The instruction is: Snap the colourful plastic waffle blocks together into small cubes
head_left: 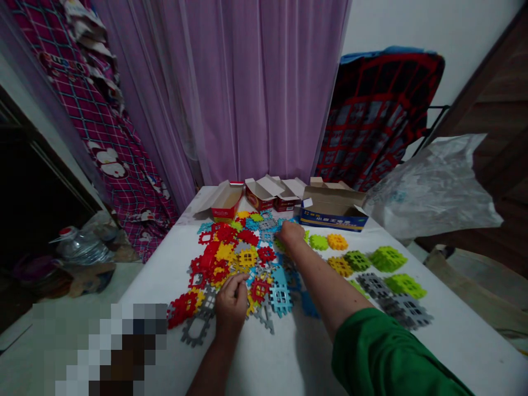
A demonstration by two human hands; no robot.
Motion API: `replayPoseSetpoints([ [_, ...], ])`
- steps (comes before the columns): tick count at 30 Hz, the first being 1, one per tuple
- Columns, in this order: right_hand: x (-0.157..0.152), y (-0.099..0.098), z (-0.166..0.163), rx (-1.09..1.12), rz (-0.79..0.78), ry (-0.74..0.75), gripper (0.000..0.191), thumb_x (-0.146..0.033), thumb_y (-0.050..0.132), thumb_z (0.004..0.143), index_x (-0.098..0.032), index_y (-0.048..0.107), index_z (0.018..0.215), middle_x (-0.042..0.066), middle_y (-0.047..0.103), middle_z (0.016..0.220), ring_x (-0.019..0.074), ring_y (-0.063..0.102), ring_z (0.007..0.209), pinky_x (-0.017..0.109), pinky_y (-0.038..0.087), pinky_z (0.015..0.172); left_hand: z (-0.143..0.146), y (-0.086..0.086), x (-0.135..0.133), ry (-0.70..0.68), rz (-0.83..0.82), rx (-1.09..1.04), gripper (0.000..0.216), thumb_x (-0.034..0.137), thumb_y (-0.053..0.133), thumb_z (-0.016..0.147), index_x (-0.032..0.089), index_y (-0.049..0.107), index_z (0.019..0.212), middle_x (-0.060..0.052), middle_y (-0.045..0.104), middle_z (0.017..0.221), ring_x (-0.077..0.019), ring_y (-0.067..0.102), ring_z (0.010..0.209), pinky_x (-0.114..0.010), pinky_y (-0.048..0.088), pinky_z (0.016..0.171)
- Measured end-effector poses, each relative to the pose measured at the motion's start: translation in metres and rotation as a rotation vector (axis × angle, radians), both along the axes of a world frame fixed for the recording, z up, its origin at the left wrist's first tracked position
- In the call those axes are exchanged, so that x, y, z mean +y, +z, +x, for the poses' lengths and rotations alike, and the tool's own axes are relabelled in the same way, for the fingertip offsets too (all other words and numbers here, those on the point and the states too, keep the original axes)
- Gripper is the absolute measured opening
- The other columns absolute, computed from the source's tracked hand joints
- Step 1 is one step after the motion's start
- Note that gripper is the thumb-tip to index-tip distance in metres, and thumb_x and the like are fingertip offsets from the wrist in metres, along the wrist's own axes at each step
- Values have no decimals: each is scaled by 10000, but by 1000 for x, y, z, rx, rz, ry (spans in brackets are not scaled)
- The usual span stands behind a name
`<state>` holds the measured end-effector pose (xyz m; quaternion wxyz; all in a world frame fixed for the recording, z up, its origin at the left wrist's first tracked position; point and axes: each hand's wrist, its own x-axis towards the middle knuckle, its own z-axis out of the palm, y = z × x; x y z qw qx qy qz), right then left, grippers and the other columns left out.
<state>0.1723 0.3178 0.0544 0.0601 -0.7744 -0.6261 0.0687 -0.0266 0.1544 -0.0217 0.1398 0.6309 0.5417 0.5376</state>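
Observation:
A mixed pile of notched plastic building pieces (225, 252) in red, yellow, blue and grey lies on the white table. My left hand (231, 301) rests at the near edge of this pile, its fingers curled in with the thumb close to them. Whatever it may hold is too small to make out. Over the far right side of the pile, beside blue pieces, my right hand (292, 234) is closed. Its fingertips point down and away, so their contents are hidden. A light-blue window piece (281, 300) lies between my two arms.
Sorted stacks stand on the right: lime pieces (388, 258), orange pieces (337, 241) and grey pieces (406, 311). Along the back are a blue box (334, 215), a red box (227, 203) and other opened cartons. A clear plastic bag (437, 187) hangs at the right edge.

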Motion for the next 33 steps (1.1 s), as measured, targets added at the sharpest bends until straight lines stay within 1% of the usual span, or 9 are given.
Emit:
replayPoseSetpoints([
  [6, -10, 10, 8, 114, 115, -23, 336, -311, 561, 896, -211, 675, 1196, 117, 719, 1171, 230, 666, 1087, 276, 487, 821, 1, 2, -1, 3, -9, -44, 259, 300, 494, 888, 214, 738, 902, -60, 770, 891, -196, 732, 850, -316, 596, 776],
  [11, -52, 13, 29, 188, 255, 22, 276, -347, 535, 922, -233, 693, 1117, 48, 740, 1043, 182, 677, 921, 252, 483, 759, 4, 7, -1, 21, -47, -72, 264, 324, 496, 867, 230, 741, 882, -48, 771, 886, -201, 726, 855, -335, 590, 790],
  [14, -96, 0, 27, 209, 417, 169, 246, -288, 537, 914, -220, 706, 1078, 66, 712, 1064, 182, 650, 939, 274, 485, 836, 4, 8, 0, 23, -58, -77, 257, 325, 502, 848, 237, 742, 876, -40, 773, 895, -199, 723, 850, -334, 587, 786],
  [18, -152, -26, 12, 172, 475, 659, 277, -170, 535, 870, -212, 713, 1078, 82, 705, 1038, 196, 629, 950, 292, 494, 834, 2, 7, 0, 35, -64, -80, 252, 323, 503, 841, 244, 741, 870, -33, 774, 889, -198, 719, 859, -337, 578, 798],
  [19, -163, -32, 10, 191, 483, 724, 324, -133, 533, 845, -214, 705, 1108, 79, 706, 1068, 197, 625, 977, 299, 491, 864, 1, 6, 0, 39, -66, -81, 253, 323, 504, 842, 244, 741, 878, -33, 774, 896, -199, 718, 871, -338, 575, 804],
  [22, -185, -41, 15, 271, 531, 605, 417, -61, 505, 777, -209, 699, 1116, 73, 714, 1086, 202, 620, 1032, 321, 474, 933, 0, 5, 0, 44, -71, -85, 260, 319, 498, 847, 242, 741, 900, -33, 776, 917, -196, 717, 890, -335, 573, 810],
  [24, -191, -40, 22, 307, 522, 427, 371, -75, 485, 783, -218, 715, 1037, 63, 726, 1032, 204, 632, 998, 324, 479, 909, 0, 4, 0, 39, -72, -88, 263, 314, 492, 845, 240, 739, 895, -31, 776, 916, -192, 717, 886, -334, 573, 819],
  [26, -194, -37, 24, 327, 475, 347, 309, -127, 477, 827, -234, 722, 982, 52, 734, 998, 203, 642, 962, 316, 483, 871, 1, 4, 1, 35, -71, -90, 268, 311, 483, 845, 237, 737, 890, -32, 775, 916, -190, 717, 889, -335, 573, 831],
  [33, -187, -20, -17, 241, 314, 472, 199, -346, 600, 891, -240, 729, 999, 46, 738, 1031, 221, 614, 985, 326, 431, 886, 0, 5, 1, 37, -73, -76, 284, 265, 457, 860, 228, 731, 922, -42, 768, 939, -192, 716, 902, -343, 573, 851],
])
